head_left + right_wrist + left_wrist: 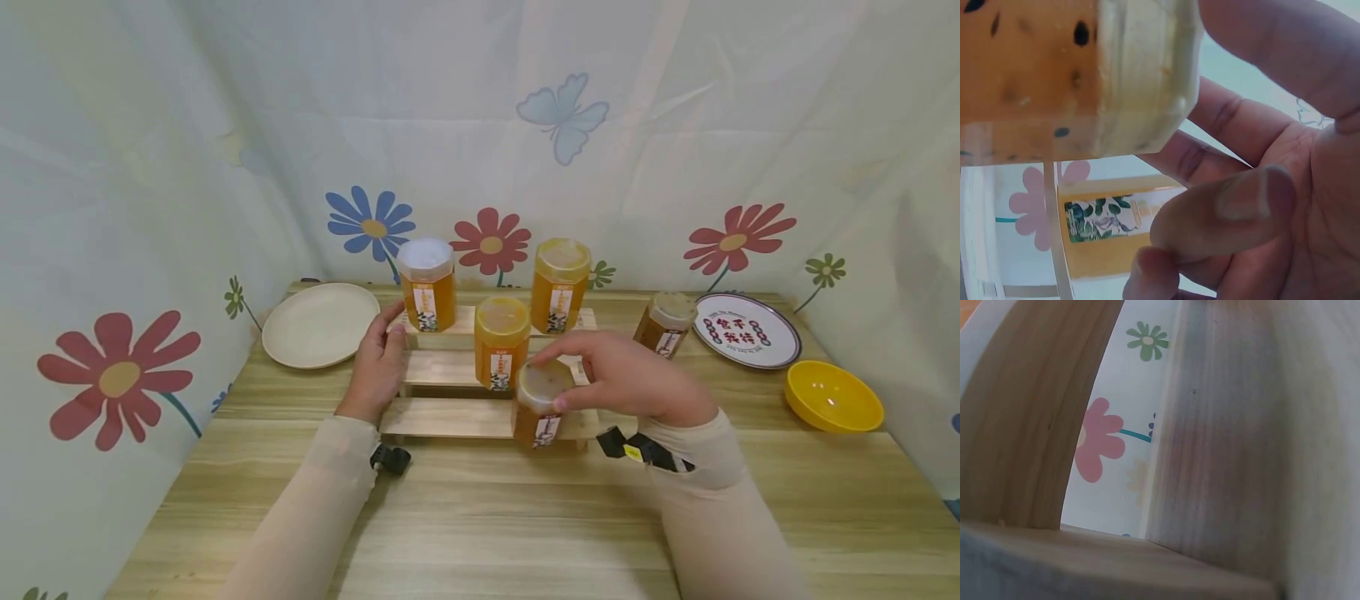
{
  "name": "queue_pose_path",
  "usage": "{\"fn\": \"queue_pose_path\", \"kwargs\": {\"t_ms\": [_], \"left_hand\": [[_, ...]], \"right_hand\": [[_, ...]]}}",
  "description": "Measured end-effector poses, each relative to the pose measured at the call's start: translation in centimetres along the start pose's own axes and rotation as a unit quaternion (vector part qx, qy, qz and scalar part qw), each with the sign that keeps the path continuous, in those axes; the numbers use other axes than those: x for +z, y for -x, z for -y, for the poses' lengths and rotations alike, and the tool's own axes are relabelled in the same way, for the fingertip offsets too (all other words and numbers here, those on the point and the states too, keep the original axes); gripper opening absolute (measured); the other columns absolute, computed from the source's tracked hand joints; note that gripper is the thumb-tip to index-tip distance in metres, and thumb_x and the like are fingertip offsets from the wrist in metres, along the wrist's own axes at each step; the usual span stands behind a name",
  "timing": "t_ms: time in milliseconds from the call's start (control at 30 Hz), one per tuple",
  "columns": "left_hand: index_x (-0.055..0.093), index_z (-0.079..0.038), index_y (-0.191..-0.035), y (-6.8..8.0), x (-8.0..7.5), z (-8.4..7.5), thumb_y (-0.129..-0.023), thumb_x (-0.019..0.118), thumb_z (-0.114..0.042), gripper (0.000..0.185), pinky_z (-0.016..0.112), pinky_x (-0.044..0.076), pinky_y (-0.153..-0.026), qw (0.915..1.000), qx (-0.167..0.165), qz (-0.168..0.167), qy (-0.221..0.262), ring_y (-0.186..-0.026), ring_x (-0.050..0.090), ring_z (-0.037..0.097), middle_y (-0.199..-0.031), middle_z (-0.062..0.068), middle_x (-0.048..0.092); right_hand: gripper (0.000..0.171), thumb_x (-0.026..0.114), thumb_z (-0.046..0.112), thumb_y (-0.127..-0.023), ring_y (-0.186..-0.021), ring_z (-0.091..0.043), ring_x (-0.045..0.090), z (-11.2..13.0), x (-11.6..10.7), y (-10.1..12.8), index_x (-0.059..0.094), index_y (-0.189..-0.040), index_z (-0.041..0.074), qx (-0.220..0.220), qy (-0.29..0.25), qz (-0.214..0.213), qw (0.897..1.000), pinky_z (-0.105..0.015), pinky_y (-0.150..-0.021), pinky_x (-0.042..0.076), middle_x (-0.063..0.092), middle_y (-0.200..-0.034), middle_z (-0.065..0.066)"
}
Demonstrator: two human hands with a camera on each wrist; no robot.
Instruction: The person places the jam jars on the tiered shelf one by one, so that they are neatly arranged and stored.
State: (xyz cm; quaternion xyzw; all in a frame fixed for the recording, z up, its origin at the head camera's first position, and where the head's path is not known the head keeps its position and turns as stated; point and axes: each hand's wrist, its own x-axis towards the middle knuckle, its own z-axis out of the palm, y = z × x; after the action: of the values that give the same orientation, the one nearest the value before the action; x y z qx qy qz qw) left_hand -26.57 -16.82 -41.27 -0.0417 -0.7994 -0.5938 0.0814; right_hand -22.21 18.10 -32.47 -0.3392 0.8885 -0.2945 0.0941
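Note:
A three-step wooden display rack (457,417) stands on the table. My left hand (378,367) holds the rack's left end, thumb toward the front; its other fingers are partly hidden. With thumb and fingers, my right hand (626,379) pinches the lid of a jar of amber preserve (536,421) at the right of the lowest step. Dark seeds show inside this jar (1035,75) in the right wrist view. A golden jar (501,350) sits on the middle step. Two more, a white-topped jar (431,292) and a yellow-topped jar (558,292), stand on the top step.
Right of the rack stands another amber jar (666,323), close to a white plate with red lettering (780,329). A yellow bowl (832,396) sits at the far right. On the left lies a cream plate (322,325). A flowered curtain (637,192) hangs behind the table.

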Motion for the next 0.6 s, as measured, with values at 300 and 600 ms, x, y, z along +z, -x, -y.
{"fn": "queue_pose_path", "kwargs": {"t_ms": [300, 600], "left_hand": [[0.036, -0.007, -0.163, 0.1, -0.1, -0.1, -0.116, 0.037, -0.018, 0.048, 0.042, 0.040, -0.098, 1.0000, -0.001, 0.001, -0.005, -0.109, 0.050, 0.033, -0.152, 0.022, 0.048], [0.036, -0.006, -0.163, 0.2, 0.0, -0.3, -0.116, 0.037, -0.017, 0.048, 0.047, 0.039, -0.107, 1.0000, 0.001, 0.003, -0.001, -0.119, 0.048, 0.033, -0.164, 0.019, 0.040]], "right_hand": [[0.050, 0.089, 0.025, -0.087, -0.112, -0.018, 0.062, 0.4, 0.8, -0.5, 0.071, -0.133, 0.021, -0.027, 0.005, -0.010, 1.000, -0.045, -0.095, 0.054, 0.069, -0.133, 0.004], [0.050, 0.089, 0.025, -0.088, -0.115, -0.017, 0.063, 0.8, 1.3, -0.8, 0.070, -0.134, 0.023, -0.033, 0.006, -0.010, 0.999, -0.044, -0.096, 0.053, 0.069, -0.134, 0.005]]}}
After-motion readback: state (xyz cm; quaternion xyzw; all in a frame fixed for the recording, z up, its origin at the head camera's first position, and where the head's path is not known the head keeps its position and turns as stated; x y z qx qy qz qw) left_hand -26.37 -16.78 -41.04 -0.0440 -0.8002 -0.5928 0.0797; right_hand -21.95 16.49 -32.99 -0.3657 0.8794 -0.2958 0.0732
